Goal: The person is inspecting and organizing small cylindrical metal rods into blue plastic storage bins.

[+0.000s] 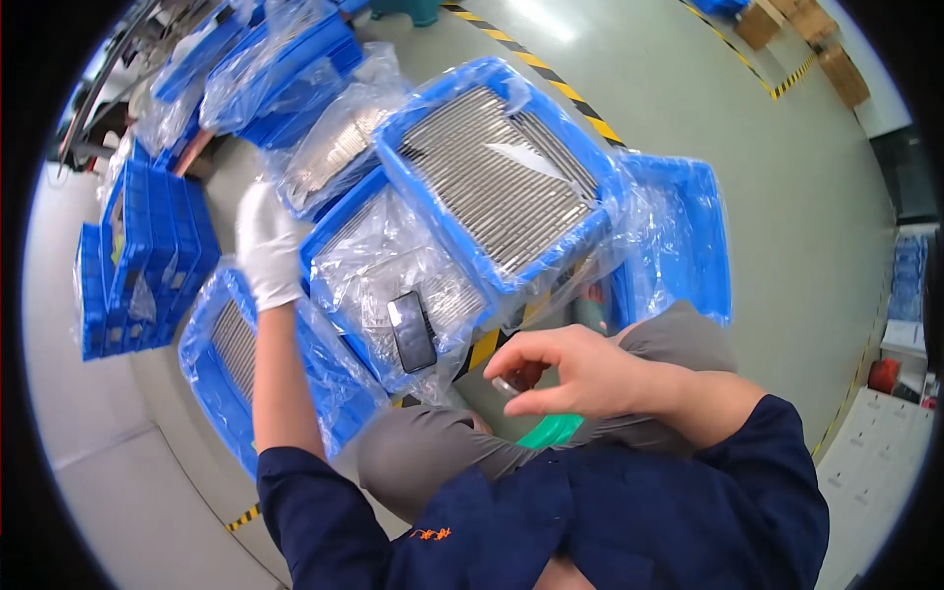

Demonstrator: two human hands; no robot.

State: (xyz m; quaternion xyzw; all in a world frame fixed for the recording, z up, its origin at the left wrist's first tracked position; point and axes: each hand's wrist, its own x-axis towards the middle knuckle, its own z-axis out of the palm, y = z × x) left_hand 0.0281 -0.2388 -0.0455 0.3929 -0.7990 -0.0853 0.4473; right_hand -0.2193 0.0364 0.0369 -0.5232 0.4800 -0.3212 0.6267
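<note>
My left hand (267, 251), in a white glove, is stretched out toward the far left, beside a plastic-wrapped bag of shiny metal parts (339, 147). Its fingers look extended, slightly blurred, and I see nothing in them. My bare right hand (580, 374) is closed over my lap, pinching a small shiny round metal piece (506, 386) between thumb and fingers. Ahead of it stands a blue crate (433, 258) lined with clear plastic, filled with rows of metal rods or stacked cylinders (482, 177). A dark phone (413, 334) lies on the plastic over a lower blue crate (359, 356).
An open blue crate (723, 236) with a plastic liner stands at the right. Another lined crate (202, 364) with metal parts is at the left. Stacked blue crates (157, 256) stand farther left. Yellow-black tape (531, 59) marks the floor.
</note>
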